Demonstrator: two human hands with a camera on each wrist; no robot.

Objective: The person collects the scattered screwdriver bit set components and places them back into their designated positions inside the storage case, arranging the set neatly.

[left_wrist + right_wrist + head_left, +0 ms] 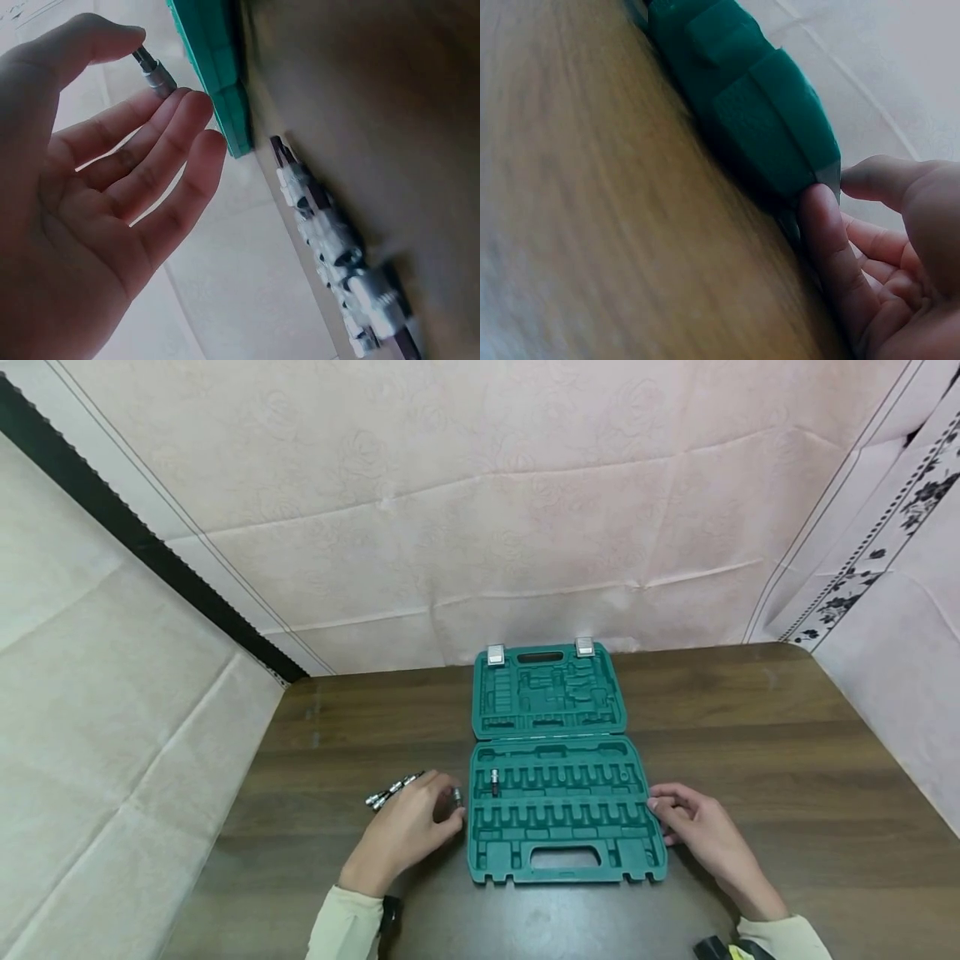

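My left hand point(411, 825) is just left of a green plastic tool case point(491, 858) and pinches a small silver bit socket point(155, 75) between thumb and fingertips. Beside that hand, several bit sockets point(385, 794) lie in a cluster on the table; in the left wrist view they look silver with dark tips. One bit socket point(495, 782) sits upright in a slot at the upper left of the case's lower half. At the case's right side, my right hand point(697, 831) grips the edge with thumb and finger, as the right wrist view shows.
The case lies open, its lid point(551, 725) folded back toward the wall and carrying two silver latches point(584, 647). Brown wood grain covers the table point(765, 735). A black and yellow object point(720, 949) is at the bottom edge, by the right sleeve.
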